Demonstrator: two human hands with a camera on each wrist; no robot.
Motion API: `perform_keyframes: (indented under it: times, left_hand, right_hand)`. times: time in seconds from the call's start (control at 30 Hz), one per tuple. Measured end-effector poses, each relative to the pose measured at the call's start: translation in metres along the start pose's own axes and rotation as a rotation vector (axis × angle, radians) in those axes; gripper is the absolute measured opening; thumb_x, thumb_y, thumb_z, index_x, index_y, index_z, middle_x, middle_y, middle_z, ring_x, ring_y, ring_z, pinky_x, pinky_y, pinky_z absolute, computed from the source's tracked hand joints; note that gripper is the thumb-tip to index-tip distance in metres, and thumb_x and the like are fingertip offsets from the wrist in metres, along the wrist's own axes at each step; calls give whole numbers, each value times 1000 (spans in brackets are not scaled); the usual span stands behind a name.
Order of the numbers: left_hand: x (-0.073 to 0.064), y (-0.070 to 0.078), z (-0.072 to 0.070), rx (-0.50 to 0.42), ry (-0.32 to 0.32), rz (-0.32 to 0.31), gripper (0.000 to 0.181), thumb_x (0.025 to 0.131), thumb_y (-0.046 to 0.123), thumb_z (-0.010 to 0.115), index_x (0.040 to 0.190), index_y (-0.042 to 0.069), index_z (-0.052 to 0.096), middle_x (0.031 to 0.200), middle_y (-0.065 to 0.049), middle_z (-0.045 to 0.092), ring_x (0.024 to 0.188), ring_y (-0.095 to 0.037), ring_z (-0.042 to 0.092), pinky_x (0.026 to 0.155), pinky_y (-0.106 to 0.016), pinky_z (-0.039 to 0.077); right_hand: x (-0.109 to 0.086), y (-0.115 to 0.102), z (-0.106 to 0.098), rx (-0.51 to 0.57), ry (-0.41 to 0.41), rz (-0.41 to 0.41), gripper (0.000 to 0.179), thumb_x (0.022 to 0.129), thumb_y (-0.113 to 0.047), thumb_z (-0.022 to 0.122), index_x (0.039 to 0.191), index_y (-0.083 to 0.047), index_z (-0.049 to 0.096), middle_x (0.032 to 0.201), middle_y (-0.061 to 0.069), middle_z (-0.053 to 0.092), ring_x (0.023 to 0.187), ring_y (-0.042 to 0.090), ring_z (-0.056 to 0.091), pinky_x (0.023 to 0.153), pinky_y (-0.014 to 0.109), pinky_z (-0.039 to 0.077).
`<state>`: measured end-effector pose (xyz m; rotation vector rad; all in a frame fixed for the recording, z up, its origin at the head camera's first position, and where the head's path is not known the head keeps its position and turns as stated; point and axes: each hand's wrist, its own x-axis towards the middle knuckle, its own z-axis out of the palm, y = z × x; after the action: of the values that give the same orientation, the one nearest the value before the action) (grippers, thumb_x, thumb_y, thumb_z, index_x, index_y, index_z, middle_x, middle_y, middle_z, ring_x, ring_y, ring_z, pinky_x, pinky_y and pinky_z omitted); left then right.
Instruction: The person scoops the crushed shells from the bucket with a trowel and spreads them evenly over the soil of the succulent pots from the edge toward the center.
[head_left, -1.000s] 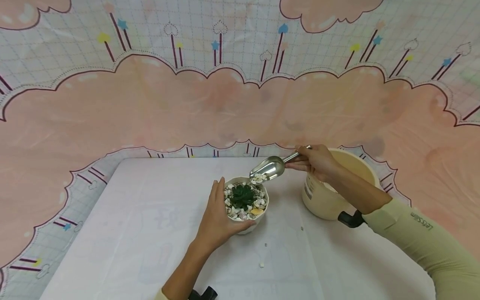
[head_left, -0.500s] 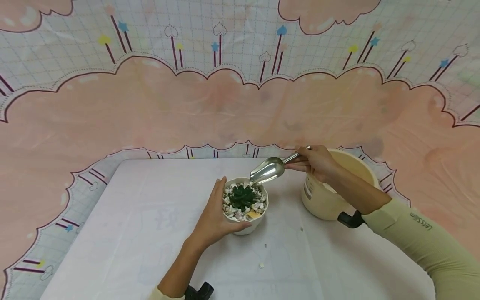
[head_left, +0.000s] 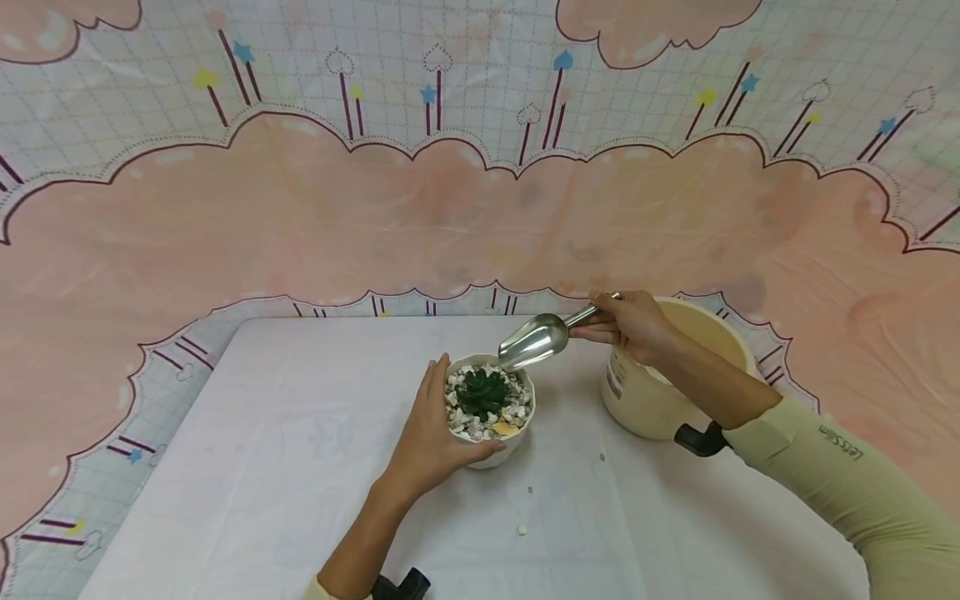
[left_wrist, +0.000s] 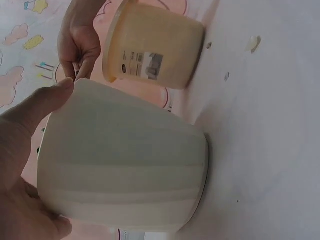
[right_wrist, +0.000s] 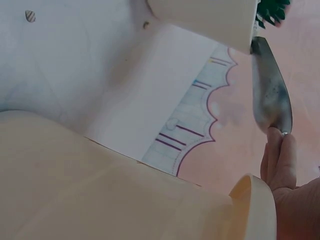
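Observation:
A small white pot stands on the table, holding a dark green succulent ringed by white pebbles. My left hand grips it from the left, thumb at the near rim and fingers round the far side. In the left wrist view, the smooth faceted wall of the pot fills the middle. My right hand holds a metal scoop by its handle. The scoop tilts down to the left, its lip right at the pot's far right rim, and no pebbles show in its bowl.
A cream bucket with a printed label stands on the right, under my right forearm. Several stray pebbles, one of them a white pebble, lie on the white tabletop. A patterned cloth hangs behind.
White pebbles at the scoop's lip one second ago have left it at the pot's rim. The scoop and both hands have barely moved.

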<state>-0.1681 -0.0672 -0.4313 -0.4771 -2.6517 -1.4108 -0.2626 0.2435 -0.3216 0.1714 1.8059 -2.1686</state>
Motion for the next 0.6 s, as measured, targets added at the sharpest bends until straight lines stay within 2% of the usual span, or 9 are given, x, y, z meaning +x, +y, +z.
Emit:
perform_keyframes:
  times: [0.17,0.27,0.6]
  left_hand:
    - [5,-7,-6,-82,-79,27,132,71,36,99,169,8,15,172,-18,17,158,-37,18,120,-62,27]
    - [6,-8,-10,-98,-111,37,132,71,34,98,169,9,14,173,-16,17,158,-36,18,120,-62,27]
    - [7,-5,-13,-83,-132,27,130,72,33,98,169,8,15,173,-16,14,159,-36,15,120,-63,25]
  right_hand:
    - [1,1,1,2,4,-3,23,115,-12,43,120,9,52,91,20,77,82,27,79,79,29,60]
    - [2,1,2,-4,6,-5,23,114,-12,44,120,9,52,91,19,77,82,27,79,79,29,60]
    - [2,-1,4,-1,-2,-11,24,114,-14,45,119,9,51,91,19,77,82,26,79,79,29,60]
